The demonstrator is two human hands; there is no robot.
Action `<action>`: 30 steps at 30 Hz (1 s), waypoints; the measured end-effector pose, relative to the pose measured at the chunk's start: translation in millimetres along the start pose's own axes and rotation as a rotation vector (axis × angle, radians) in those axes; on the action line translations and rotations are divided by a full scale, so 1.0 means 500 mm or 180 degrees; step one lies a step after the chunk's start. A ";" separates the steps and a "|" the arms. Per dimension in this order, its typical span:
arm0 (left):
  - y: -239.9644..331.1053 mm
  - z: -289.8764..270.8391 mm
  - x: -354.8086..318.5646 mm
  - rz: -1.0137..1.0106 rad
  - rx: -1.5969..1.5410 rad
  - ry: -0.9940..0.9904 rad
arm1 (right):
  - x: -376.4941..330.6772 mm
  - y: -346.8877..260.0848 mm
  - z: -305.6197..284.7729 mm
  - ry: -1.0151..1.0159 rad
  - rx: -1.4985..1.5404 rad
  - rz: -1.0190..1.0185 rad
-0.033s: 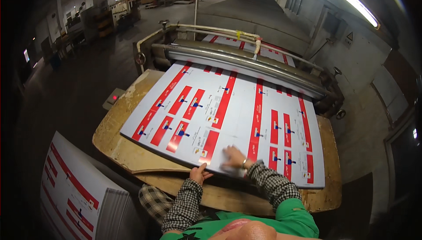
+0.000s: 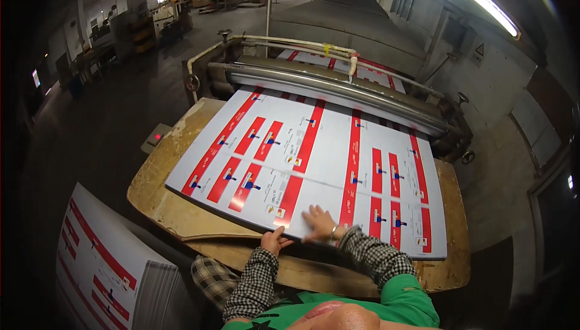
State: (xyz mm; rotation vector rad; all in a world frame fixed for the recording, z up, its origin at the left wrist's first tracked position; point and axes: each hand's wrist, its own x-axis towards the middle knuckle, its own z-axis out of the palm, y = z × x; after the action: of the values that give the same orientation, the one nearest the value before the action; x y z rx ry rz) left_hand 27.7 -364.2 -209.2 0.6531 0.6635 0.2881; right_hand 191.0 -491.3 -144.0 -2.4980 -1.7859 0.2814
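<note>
beyond printed sheets point(image 2: 329, 167), metal roller point(image 2: 338, 97); left, stack point(image 2: 90, 257)

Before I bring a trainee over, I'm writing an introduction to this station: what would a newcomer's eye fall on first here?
Probably the white sheets with red bands on the wooden table in the middle, with the left hand at their near edge and the right hand spread on top. Farther back, a long shiny metal roller runs across, and a stack of similar sheets is at lower left.
</note>
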 end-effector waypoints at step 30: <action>-0.006 -0.003 0.000 0.0141 0.0272 0.0303 | 0.057 0.093 0.009 0.0621 0.1271 0.0989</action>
State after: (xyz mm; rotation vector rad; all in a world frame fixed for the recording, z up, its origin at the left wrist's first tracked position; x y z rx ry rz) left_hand 27.0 -365.6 -212.1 0.7398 0.7563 0.3347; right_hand 242.5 -480.0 -159.0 -2.4000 -1.1357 0.3535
